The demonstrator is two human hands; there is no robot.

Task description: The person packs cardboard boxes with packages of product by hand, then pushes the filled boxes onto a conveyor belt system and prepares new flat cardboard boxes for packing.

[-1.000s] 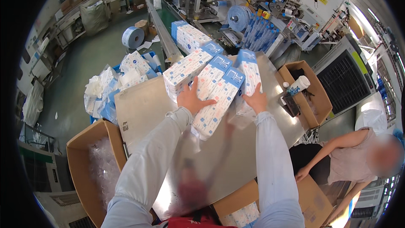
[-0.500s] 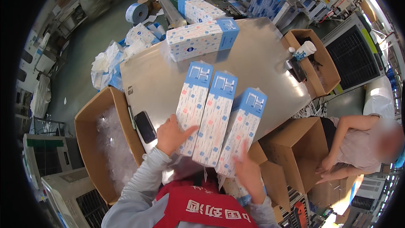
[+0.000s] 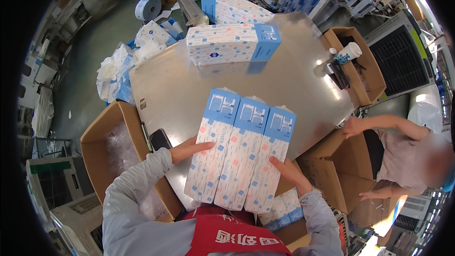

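Note:
Three long tissue packs (image 3: pixel 242 161), white with a flower print and blue ends, lie side by side and touching at the near edge of the metal table. My left hand (image 3: pixel 189 150) grips the row's left side, its thumb over the top of the leftmost pack. On the other side my right hand (image 3: pixel 290 169) holds the rightmost pack, thumb on top and its other fingers largely hidden. Between them the two hands squeeze the row together. Another long pack (image 3: pixel 232 43) lies crosswise at the table's far side.
A carton of clear plastic bags (image 3: pixel 121 147) stands at the left, beside a phone (image 3: pixel 161 138). Below my right hand an open carton (image 3: pixel 291 234) holds similar packs. A co-worker (image 3: pixel 403 156) reaches to an open carton (image 3: pixel 348 180). A cup (image 3: pixel 348 52) stands at the far right.
The three packs, fanned and gapped before, are now straight and pressed together. My right hand has come up from below onto the rightmost pack. The co-worker's hands have moved apart.

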